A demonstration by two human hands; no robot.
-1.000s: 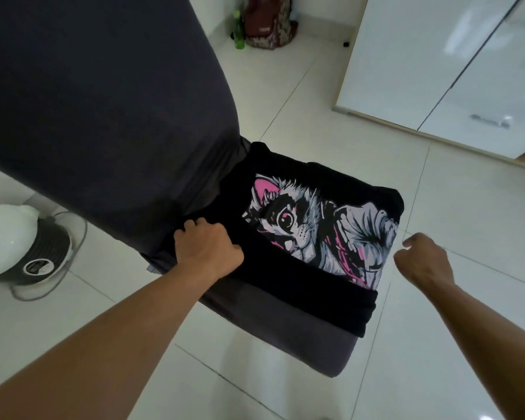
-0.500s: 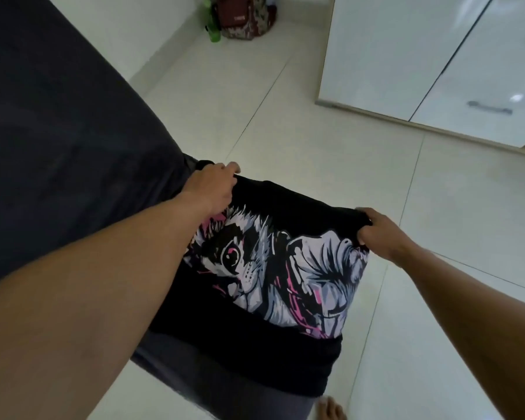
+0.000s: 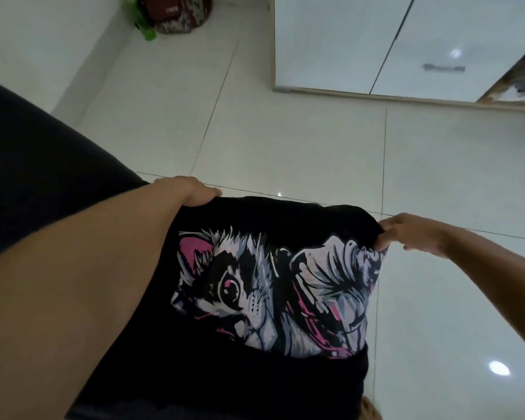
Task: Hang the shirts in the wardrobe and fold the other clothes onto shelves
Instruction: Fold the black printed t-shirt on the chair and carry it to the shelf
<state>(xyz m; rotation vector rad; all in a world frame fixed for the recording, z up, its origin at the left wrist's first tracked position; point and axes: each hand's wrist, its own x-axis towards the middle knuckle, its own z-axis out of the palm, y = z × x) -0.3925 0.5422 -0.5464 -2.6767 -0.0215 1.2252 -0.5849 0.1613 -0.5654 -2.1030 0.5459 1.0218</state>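
Your left hand (image 3: 191,190) is curled over the upper left corner of the folded black shirt (image 3: 270,298) and grips it; the fingertips are hidden behind the fabric edge. Your right hand (image 3: 406,231) pinches the upper right corner, with the thumb and curled fingers closed on the cloth where the print begins. The shirt is stretched between the two hands along its top edge, with its cat print in white, grey and pink facing you. It sits directly in front of you, above the tiled floor (image 3: 285,131) and against the near corner of the dark bed (image 3: 43,165) on your left. The shirt's lower part merges with the dark fabric beneath it, so I cannot tell whether it rests on the bed or hangs free. Your left forearm crosses over the bed and covers the shirt's left margin. The white wardrobe (image 3: 331,40) stands well apart across the floor, upper right, with two glossy doors shut and a metal handle (image 3: 443,67) on the right one. At its far right an open section shows blurred contents that cannot be identified. A backpack (image 3: 176,13) stands on the floor at the far wall, with a green bottle (image 3: 144,25) just beside it.
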